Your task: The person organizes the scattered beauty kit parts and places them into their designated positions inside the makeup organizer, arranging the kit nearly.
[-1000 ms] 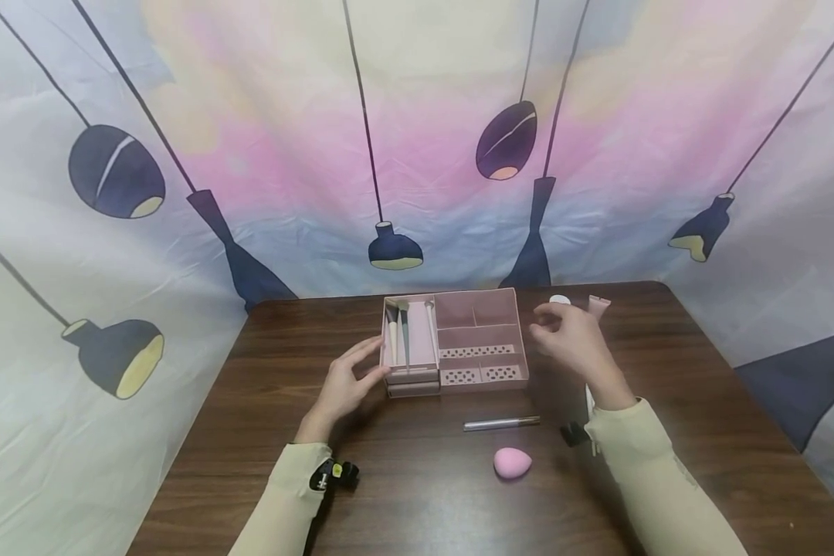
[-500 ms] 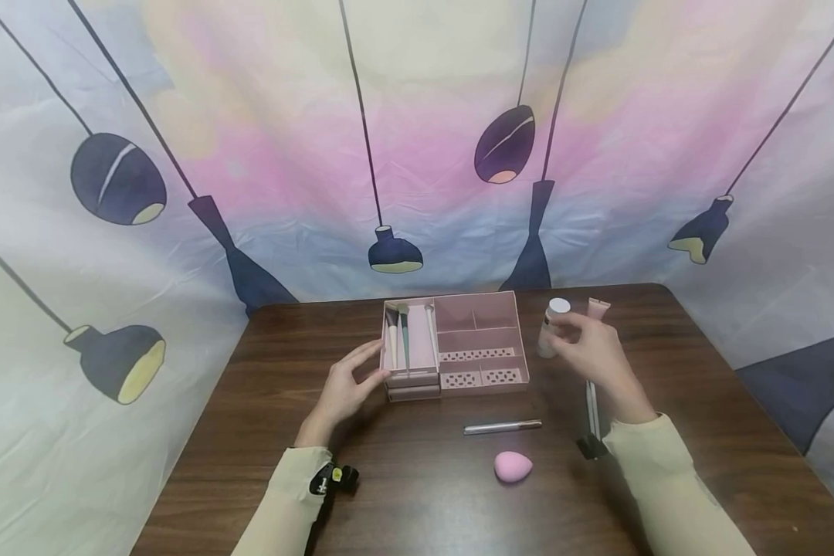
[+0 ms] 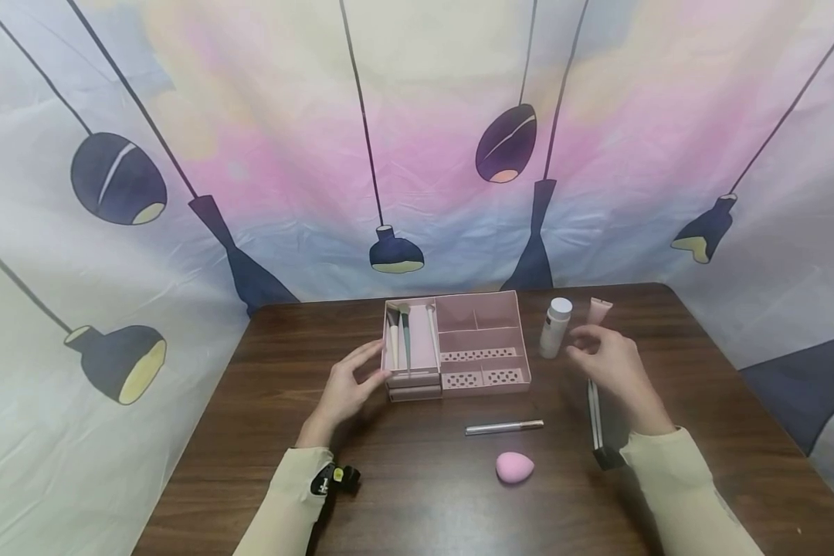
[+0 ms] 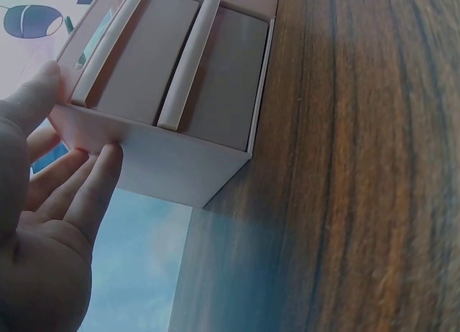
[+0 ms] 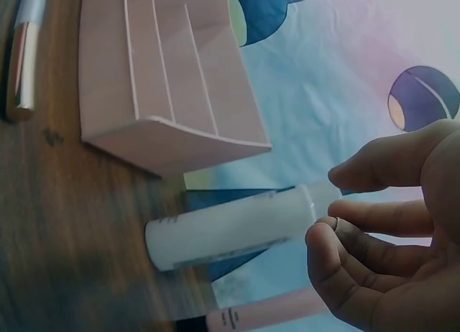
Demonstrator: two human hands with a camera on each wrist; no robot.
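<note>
A pink makeup organizer [image 3: 483,340] stands on the table, with two small drawers [image 4: 147,55] at its front left. Makeup brushes [image 3: 407,340] lie in its top left tray. My left hand [image 3: 344,390] rests against the organizer's left side, fingertips on the wall and thumb near the upper front edge. Just right of a white capped bottle [image 3: 554,328], my right hand [image 3: 615,371] hovers with loosely bent fingers and nothing in them. The bottle stands upright, right of the organizer. In the right wrist view the fingertips overlap its cap [image 5: 327,195]. A pink squeeze tube [image 3: 599,310] stands behind the right hand.
A silver pen-like tube [image 3: 503,427] lies in front of the organizer, with a pink makeup sponge [image 3: 514,468] nearer me. Below my right hand is a slim whitish item [image 3: 594,409], partly hidden by the black wrist camera [image 3: 607,459]. A printed cloth [image 3: 285,154] hangs behind the table.
My right hand has drawn away from the bottle, moving right and toward me, which uncovers the bottle and more of the slim item. The left hand has stayed at the organizer.
</note>
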